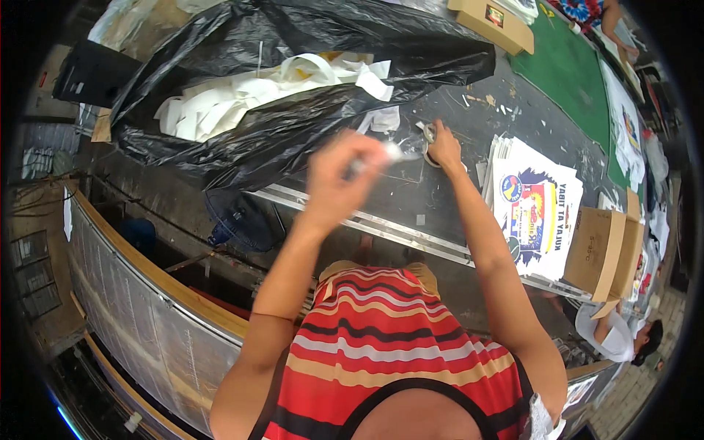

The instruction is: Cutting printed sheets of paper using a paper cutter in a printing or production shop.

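My left hand (343,180) is raised over the near edge of the dark table, smeared by motion. Its fingers are curled, and a small white scrap (394,152) shows at their tips; blur hides its exact kind. Farther right, my right hand (444,148) rests on the tabletop. Those fingers close round what looks like a roll of tape (430,157), partly covered by the hand. Crumpled clear film (408,149) lies between the two hands. Right of my right forearm is a stack of printed white sheets (534,209).
A black plastic bag (293,121) spreads over the left of the table (506,110), with white paper strips (227,103) inside. An open cardboard box (595,246) stands at the right. Beyond lie a green mat (568,81) and another person (612,334). A fan (242,220) sits below.
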Demonstrator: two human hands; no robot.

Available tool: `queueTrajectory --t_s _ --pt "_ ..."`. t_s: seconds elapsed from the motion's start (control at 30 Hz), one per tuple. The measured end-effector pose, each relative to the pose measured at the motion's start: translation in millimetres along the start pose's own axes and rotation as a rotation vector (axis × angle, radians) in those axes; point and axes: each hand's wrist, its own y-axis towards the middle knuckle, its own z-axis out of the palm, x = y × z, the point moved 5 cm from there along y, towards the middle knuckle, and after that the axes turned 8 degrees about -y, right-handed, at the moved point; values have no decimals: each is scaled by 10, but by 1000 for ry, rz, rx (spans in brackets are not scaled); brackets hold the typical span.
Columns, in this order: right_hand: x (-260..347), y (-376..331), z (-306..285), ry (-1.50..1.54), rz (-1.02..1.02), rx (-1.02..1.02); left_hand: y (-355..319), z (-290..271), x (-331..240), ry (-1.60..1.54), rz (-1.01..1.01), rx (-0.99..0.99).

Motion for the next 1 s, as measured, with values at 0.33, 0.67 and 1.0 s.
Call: queueTrajectory --t_s 0.33,0.67,1.0 --pt "1523 -1213 -2362 1189 -783 -449 193 -1559 123 1010 -506 232" --pt "3341 -128 -1956 -322 -826 -110 -306 -1146 -532 743 -175 183" --pt "3211 -453 -1597 -170 -896 68 -403 -924 -828 566 87 4"
